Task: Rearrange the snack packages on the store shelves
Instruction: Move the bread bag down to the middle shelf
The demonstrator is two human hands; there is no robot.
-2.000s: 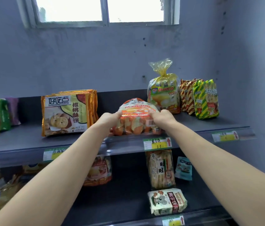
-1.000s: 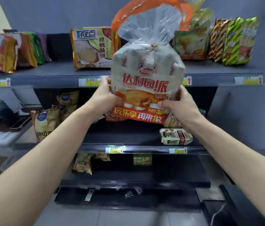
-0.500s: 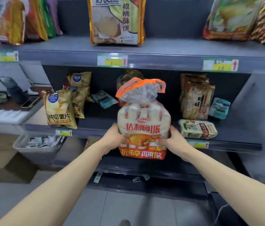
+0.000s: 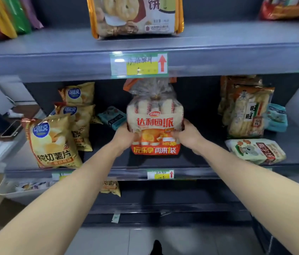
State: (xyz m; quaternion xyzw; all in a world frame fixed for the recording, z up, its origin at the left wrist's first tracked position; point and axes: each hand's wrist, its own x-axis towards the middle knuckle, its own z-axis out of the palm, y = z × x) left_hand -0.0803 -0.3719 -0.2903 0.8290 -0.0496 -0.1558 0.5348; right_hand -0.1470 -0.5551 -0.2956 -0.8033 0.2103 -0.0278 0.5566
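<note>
We see 2 hands holding a clear cake bag [image 4: 155,124] with a red and orange front. It stands upright in the middle of the middle shelf [image 4: 191,161], its gathered top reaching up to the underside of the top shelf [image 4: 53,52]. The left hand [image 4: 124,135] grips the bag's lower left edge and the right hand [image 4: 189,136] grips its lower right edge. The fingers curl round behind the pack, so the bag sits squarely between the 2 palms. The hands clasp it low down, about level with the orange band, and the printed front faces us. We cannot tell whether its base touches the shelf or hangs just above it.

To the left of the bag we count 3 yellow chip bags [image 4: 53,142] leaning in a row. A teal packet [image 4: 112,116] lies between them and the left hand. To the right, well apart from the right hand, a rice cracker pack [image 4: 247,111] stands upright. A white pack [image 4: 257,150] lies flat in front of it, and a second teal packet [image 4: 276,117] is beside it.

On the top shelf, a cookie pack [image 4: 135,15] stands above the cake bag. A price tag [image 4: 139,65] with a red arrow sits on the rail directly over the bag's top.
</note>
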